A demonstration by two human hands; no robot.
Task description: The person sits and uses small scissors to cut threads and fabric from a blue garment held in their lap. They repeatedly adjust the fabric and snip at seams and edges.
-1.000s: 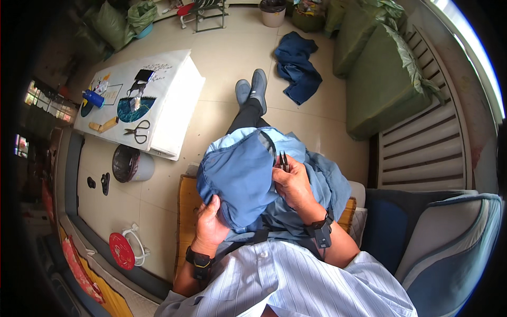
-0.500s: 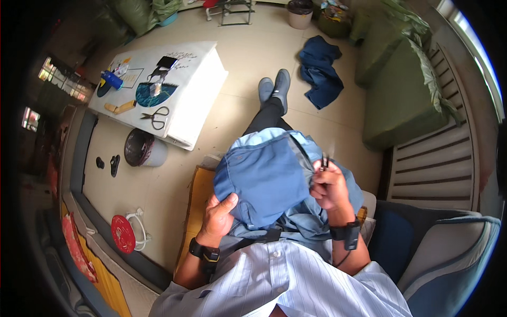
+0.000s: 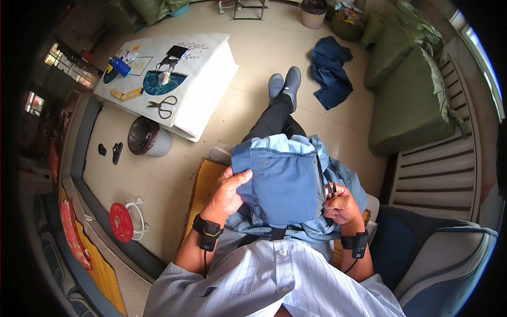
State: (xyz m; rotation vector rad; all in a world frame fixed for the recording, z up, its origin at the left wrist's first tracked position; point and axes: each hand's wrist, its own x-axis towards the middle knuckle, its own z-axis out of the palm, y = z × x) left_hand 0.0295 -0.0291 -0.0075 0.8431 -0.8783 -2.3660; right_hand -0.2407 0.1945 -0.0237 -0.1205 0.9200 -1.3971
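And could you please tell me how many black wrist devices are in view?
2: the left wrist device, below the left hand, which holds the blue garment, and the right wrist device, below the right hand. Both show plainly.

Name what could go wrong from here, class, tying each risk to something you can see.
The small dark two-pronged tool in the right hand sits close against the blue garment, so a slip might snag it.

The left hand holds the garment's left side; the loose folds on the lap could shift.

The dark blue cloth on the floor, near the shoes, might trip someone.
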